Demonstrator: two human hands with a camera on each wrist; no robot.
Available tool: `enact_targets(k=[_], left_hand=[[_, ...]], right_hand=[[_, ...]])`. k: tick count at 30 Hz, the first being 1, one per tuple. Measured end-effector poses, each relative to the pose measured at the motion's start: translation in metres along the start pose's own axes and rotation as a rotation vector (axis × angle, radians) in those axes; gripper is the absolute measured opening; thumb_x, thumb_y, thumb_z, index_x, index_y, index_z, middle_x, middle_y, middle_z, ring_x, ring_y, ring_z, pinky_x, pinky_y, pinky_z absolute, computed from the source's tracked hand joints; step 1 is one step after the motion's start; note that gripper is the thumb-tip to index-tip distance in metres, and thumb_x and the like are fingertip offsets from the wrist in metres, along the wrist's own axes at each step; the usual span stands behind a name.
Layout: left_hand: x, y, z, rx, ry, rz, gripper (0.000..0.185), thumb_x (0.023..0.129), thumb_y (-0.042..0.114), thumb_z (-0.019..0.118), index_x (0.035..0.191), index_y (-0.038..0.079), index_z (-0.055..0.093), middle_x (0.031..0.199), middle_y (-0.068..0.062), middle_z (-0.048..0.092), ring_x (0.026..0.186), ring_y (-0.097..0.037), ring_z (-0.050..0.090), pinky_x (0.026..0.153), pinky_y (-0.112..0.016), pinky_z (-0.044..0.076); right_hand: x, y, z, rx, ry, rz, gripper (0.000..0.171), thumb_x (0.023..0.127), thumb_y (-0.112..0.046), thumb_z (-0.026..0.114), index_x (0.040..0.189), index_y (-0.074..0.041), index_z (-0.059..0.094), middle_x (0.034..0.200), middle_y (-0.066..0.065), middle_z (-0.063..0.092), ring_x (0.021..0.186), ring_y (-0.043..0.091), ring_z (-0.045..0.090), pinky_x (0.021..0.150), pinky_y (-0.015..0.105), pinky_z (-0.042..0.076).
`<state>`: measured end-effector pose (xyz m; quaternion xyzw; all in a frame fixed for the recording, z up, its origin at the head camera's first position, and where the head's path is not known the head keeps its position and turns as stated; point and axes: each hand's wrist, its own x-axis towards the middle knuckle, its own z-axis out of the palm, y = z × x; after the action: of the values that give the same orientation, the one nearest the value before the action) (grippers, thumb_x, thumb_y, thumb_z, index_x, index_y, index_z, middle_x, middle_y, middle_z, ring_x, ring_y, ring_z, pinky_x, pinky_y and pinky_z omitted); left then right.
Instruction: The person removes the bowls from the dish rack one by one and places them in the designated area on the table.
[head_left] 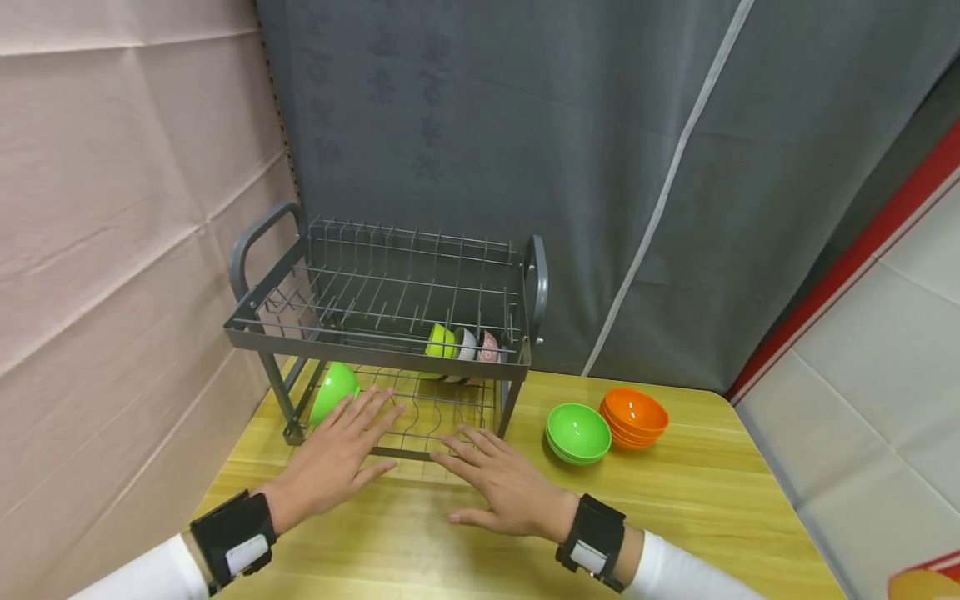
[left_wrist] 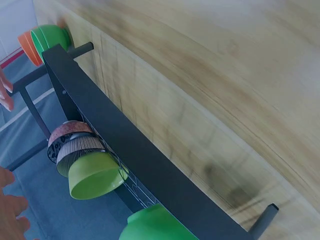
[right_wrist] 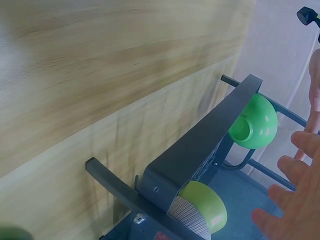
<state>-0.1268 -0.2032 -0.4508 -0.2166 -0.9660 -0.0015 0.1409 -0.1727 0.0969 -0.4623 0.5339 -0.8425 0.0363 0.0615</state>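
Observation:
My left hand point(head_left: 347, 437) lies flat with spread fingers at the front edge of the grey two-tier dish rack point(head_left: 378, 340), fingertips just beside a green bowl point(head_left: 333, 390) standing on edge in the lower tier. My right hand point(head_left: 483, 462) is flat and spread on the wooden table point(head_left: 697, 500), close to the rack's front right. Neither hand holds anything. At the lower tier's right stand a lime bowl point(head_left: 440, 342), a grey striped bowl point(head_left: 465, 343) and a pink bowl point(head_left: 488, 347). The right wrist view shows the green bowl point(right_wrist: 255, 125) and my fingers point(right_wrist: 295, 200).
Stacked green bowls point(head_left: 577, 432) and stacked orange bowls point(head_left: 634, 417) sit on the table right of the rack. The rack's upper tier holds nothing. A beige wall is at the left, a grey curtain behind. The table's right edge drops to a tiled floor.

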Motion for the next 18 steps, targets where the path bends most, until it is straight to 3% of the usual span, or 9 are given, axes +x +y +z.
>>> enact_targets(k=[4, 9, 18], left_hand=[[-0.001, -0.005, -0.001, 0.002, 0.001, -0.019, 0.076, 0.098, 0.056, 0.054, 0.159, 0.017, 0.032, 0.169, -0.013, 0.021, 0.155, -0.037, 0.026, 0.125, -0.058, 0.023], [-0.002, -0.012, -0.001, -0.02, 0.006, -0.055, 0.075, 0.099, 0.056, 0.054, 0.159, 0.016, 0.032, 0.168, -0.015, 0.023, 0.155, -0.039, 0.024, 0.125, -0.059, 0.023], [0.0, -0.033, 0.001, -0.08, 0.028, -0.184, 0.076, 0.1, 0.048, 0.058, 0.16, 0.01, 0.03, 0.166, -0.021, 0.026, 0.153, -0.044, 0.025, 0.125, -0.062, 0.022]], right_hand=[[0.004, -0.002, -0.001, 0.004, 0.008, -0.013, 0.079, 0.099, -0.07, 0.037, 0.163, -0.026, 0.023, 0.17, 0.002, 0.022, 0.156, 0.033, 0.025, 0.125, 0.052, 0.029], [0.01, -0.004, -0.002, -0.002, 0.013, -0.023, 0.078, 0.098, -0.068, 0.043, 0.162, -0.025, 0.026, 0.17, 0.002, 0.025, 0.157, 0.031, 0.025, 0.123, 0.053, 0.033], [0.016, -0.006, -0.002, -0.011, -0.011, -0.036, 0.078, 0.099, -0.07, 0.036, 0.162, -0.026, 0.025, 0.169, 0.002, 0.025, 0.156, 0.033, 0.026, 0.125, 0.051, 0.031]])
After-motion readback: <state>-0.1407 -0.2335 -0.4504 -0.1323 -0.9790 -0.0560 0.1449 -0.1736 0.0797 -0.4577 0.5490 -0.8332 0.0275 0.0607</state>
